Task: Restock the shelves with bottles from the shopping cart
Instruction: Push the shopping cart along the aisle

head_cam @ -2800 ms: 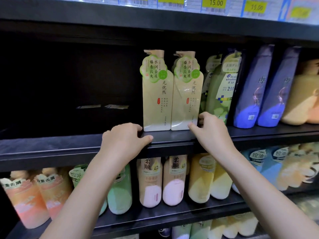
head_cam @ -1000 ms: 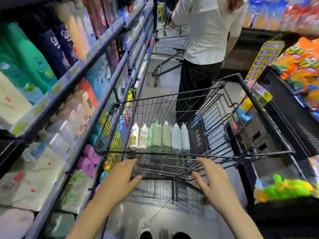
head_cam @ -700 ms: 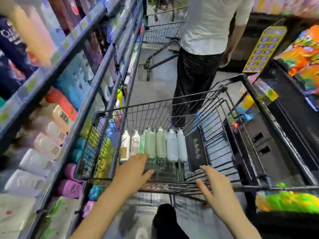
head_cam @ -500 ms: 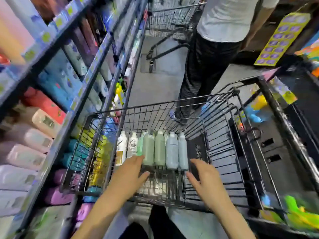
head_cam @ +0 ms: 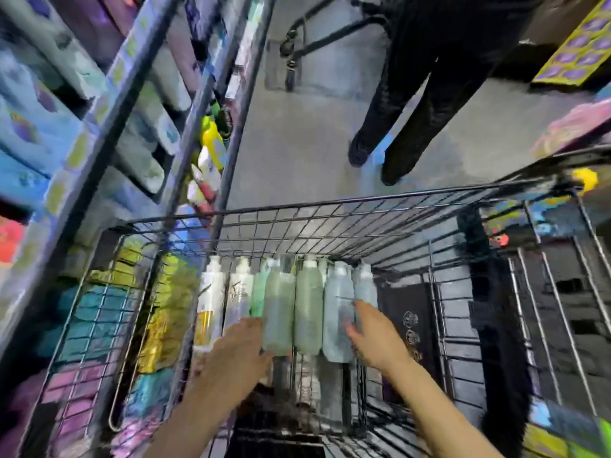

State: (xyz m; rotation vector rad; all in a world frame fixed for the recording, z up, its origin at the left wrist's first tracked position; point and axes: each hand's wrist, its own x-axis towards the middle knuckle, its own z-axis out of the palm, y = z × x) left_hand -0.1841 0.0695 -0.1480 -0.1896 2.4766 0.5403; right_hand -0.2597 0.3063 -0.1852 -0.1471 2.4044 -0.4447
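A black wire shopping cart (head_cam: 330, 209) stands below me. Several bottles lie side by side on its floor: white ones (head_cam: 211, 292) at the left, green ones (head_cam: 309, 305) in the middle, pale blue ones (head_cam: 337, 305) at the right. My left hand (head_cam: 236, 355) reaches into the cart with straight fingers at the left side of the green bottles. My right hand (head_cam: 373, 335) is spread open at the right side of the pale blue bottles. Neither hand grips a bottle. The view is blurred by motion.
Stocked shelves (head_cam: 109, 104) run along the left, close against the cart's side. A person in black trousers (head_cam: 413, 104) stands on the grey floor just beyond the cart, with another cart (head_cam: 317, 41) behind. Colourful goods (head_cam: 575, 44) line the right side.
I turned from the shelf, where my hands rested on its edge, to the cart. My view tilted down and both hands moved over the rim to the bottles.
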